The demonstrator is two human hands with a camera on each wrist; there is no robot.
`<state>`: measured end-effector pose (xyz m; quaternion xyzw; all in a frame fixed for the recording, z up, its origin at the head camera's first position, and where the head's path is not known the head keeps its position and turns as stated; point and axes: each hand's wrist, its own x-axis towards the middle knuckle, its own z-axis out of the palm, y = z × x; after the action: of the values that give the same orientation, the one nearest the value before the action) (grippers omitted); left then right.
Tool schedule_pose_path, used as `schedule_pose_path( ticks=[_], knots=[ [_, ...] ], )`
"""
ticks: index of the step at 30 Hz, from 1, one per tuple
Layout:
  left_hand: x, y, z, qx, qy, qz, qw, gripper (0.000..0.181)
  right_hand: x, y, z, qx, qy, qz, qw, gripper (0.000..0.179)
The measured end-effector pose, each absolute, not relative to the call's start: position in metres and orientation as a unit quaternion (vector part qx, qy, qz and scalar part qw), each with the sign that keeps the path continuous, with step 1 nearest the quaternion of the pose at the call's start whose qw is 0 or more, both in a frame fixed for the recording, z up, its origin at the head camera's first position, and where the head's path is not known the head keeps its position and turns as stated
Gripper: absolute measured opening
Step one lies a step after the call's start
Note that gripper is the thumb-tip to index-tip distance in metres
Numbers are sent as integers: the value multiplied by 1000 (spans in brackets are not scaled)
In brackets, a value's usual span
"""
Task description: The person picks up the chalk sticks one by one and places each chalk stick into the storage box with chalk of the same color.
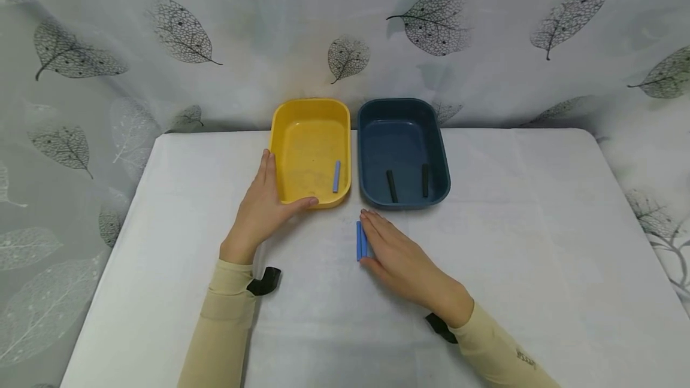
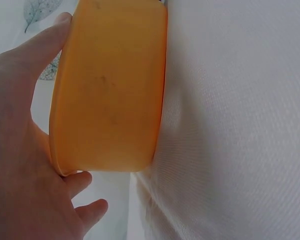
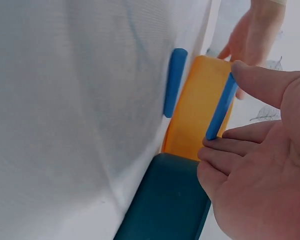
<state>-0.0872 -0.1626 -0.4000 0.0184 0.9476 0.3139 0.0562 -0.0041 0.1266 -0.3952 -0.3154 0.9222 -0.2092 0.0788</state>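
Note:
My right hand [image 1: 401, 259] pinches a short blue stick [image 3: 221, 107] by its ends, between thumb and fingertips. Beside it on the cloth lies a second blue stick [image 1: 359, 241], parallel to the first in the head view. My left hand [image 1: 259, 202] rests against the near left corner of a yellow container [image 1: 307, 154], fingers straight along its left side and thumb across the near rim. Inside that container is one blue stick [image 1: 336, 176]. Two black sticks, one at left [image 1: 392, 187] and one at right [image 1: 425, 181], lie in a dark blue container [image 1: 401, 142].
Both containers stand side by side at the far edge of the table [image 1: 539, 244], which a white cloth covers. A leaf-patterned curtain [image 1: 269, 23] hangs behind and at the sides. Each wrist wears a black strap, one at left [image 1: 264, 282] and one at right [image 1: 441, 328].

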Motion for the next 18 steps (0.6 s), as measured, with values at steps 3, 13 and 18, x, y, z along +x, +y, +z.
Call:
schedule_pose_path(
  ticks=[3,13,18],
  knots=[
    [-87,-162,-400,21,948,312,57,132,-7,125,-389,-313,921,-217,81,75],
    [-88,-163,-402,30,948,312,50,135,-15,118,-379,-296,920,-244,83,77],
    [-88,-164,-402,31,948,313,52,134,-18,117,-378,-290,919,-253,83,77]
  ],
)
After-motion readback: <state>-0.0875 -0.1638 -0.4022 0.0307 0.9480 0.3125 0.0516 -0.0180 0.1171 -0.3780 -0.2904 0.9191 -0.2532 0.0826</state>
